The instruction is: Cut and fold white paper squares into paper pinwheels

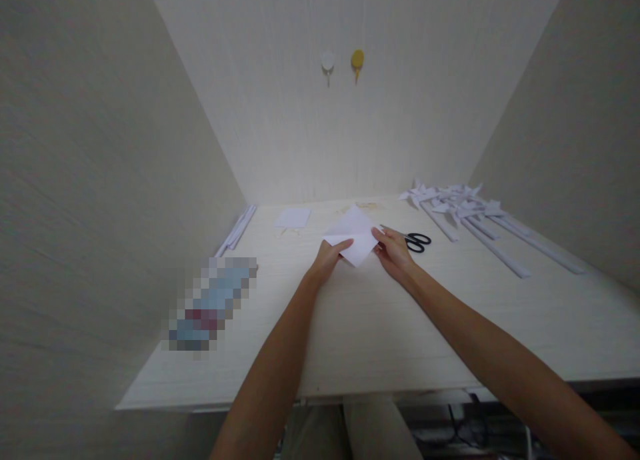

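Here both hands, left hand [327, 258] and right hand [393, 250], pinched the white folded paper [354, 237] on the table [370, 327]; scissors [418, 241] lay just beside.

Two hands on a folded white sheet at a pale desk

The left hand [327, 259] and right hand [395, 252] pinch opposite sides of the white paper [354, 237] near the desk's [380, 327] middle. Black scissors [418, 241] lie just right of the right hand. Paper pinwheels [460, 210] crowd the far right corner; white strips [237, 228] line the left edge, a small paper square [293, 218] beside them.
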### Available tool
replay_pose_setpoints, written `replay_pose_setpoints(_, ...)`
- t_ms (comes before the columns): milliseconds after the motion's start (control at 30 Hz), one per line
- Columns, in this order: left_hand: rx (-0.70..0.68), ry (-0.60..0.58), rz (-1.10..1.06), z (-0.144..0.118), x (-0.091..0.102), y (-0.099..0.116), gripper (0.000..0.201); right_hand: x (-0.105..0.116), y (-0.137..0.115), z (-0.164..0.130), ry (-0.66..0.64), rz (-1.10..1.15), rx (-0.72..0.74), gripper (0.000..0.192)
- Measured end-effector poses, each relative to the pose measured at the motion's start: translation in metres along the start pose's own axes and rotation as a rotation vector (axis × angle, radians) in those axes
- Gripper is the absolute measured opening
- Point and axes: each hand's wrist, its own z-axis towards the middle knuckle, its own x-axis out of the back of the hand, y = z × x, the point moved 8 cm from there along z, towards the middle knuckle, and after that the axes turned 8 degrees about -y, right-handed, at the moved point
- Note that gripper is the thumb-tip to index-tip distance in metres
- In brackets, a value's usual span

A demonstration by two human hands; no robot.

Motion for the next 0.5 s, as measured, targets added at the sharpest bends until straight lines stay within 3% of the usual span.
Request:
replay_pose_setpoints(167, 0.042, 0.093, -0.026, 0.0, 0.006, -0.002, 0.033, 0.024, -0.017, 0.008, 0.113, -0.208, 0.058, 0.03)
replay_pose_setpoints(333, 0.018, 0.228, -0.109, 0.001, 0.019, 0.0, 0.023, 0.069, -0.052, 0.007, 0.277, -0.554, 0.155, 0.017)
replay_pose_setpoints(367, 0.007, 0.243, -0.127, 0.001, 0.021, 0.001, 0.023, 0.074, -0.062, 0.005, 0.308, -0.823, 0.199, 0.015)
replay_pose_setpoints(433, -0.015, 0.262, -0.173, 0.001, 0.024, 0.002, 0.023, 0.08, -0.064, 0.006, 0.295, -1.245, 0.156, 0.01)
replay_pose_setpoints(500, -0.03, 0.278, -0.214, 0.0, 0.026, 0.002, 0.024, 0.086, -0.058, 0.006, 0.261, -1.444, 0.082, 0.01)
